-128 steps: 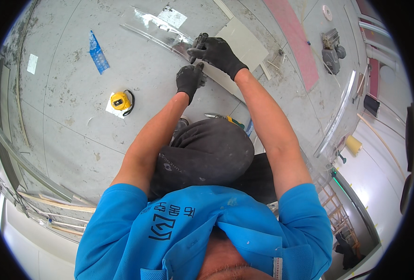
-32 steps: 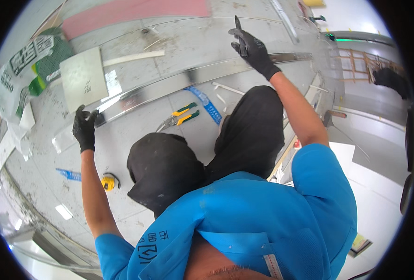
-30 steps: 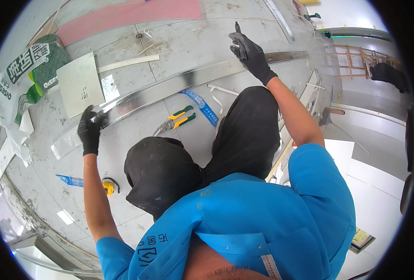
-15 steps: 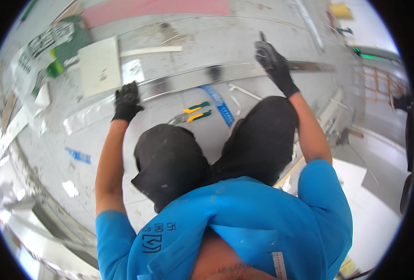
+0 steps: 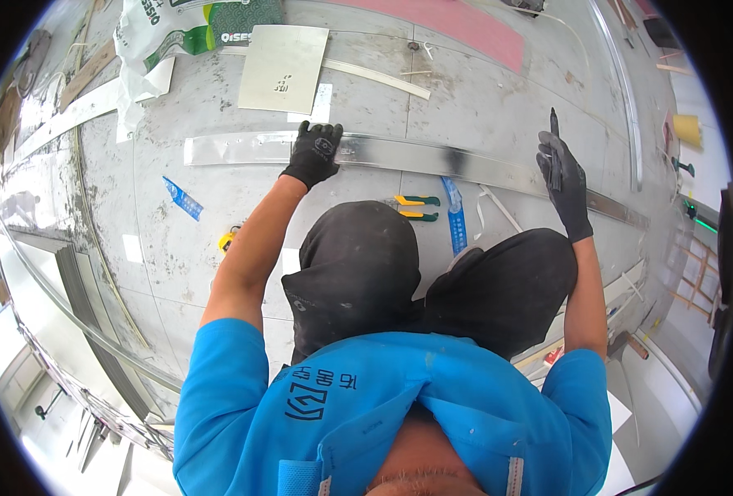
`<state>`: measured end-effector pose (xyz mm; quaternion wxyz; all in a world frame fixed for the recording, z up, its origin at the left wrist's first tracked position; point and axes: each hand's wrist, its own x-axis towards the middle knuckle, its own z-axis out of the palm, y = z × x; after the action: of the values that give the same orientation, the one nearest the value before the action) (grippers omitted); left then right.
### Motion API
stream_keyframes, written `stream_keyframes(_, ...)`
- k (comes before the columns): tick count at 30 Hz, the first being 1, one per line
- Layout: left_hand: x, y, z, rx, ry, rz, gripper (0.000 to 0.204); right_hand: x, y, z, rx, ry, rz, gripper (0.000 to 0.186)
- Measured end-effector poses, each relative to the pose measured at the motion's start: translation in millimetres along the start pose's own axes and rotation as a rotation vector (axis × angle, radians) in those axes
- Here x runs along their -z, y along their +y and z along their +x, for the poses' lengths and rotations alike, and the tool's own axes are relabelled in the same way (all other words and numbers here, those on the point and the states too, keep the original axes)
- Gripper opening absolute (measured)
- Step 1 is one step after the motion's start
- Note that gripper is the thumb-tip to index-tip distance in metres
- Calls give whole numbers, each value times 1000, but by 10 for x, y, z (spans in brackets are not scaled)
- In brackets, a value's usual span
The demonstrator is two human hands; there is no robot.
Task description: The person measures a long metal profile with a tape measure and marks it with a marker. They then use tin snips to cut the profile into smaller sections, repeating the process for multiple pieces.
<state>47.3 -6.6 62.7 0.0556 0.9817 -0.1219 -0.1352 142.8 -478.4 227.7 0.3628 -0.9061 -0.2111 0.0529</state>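
A long, reflective metal strip (image 5: 399, 155) lies crosswise on the gray floor (image 5: 366, 107) beyond the worker's knees, attended by two black-gloved hands.
The left hand (image 5: 315, 155) rests across the strip toward its left end, palm down, the fingers extended side by side; whether they also pinch its edge cannot be told. The right hand (image 5: 563, 186), over the right part of the strip, has its fingers closed around a black marker (image 5: 554, 124), tip pointing away from the body. Between strip and knees lie snips with yellow-and-green handles (image 5: 416, 200) and, beside them, a blue printed band (image 5: 456, 219). A yellow tape measure (image 5: 228, 239) sits left of the left forearm; a cream panel (image 5: 284, 69) lies beyond the left hand.
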Motion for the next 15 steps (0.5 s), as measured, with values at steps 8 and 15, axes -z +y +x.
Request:
stream_keyframes(8, -75, -319, -257, 70, 261, -164, 79, -9, -277, 128, 117, -62, -214, 37)
stream_keyframes(15, -246, -1320, -1783, 438, 394, -184, 76, -208, -411, 387, 171, -106, -189, 39)
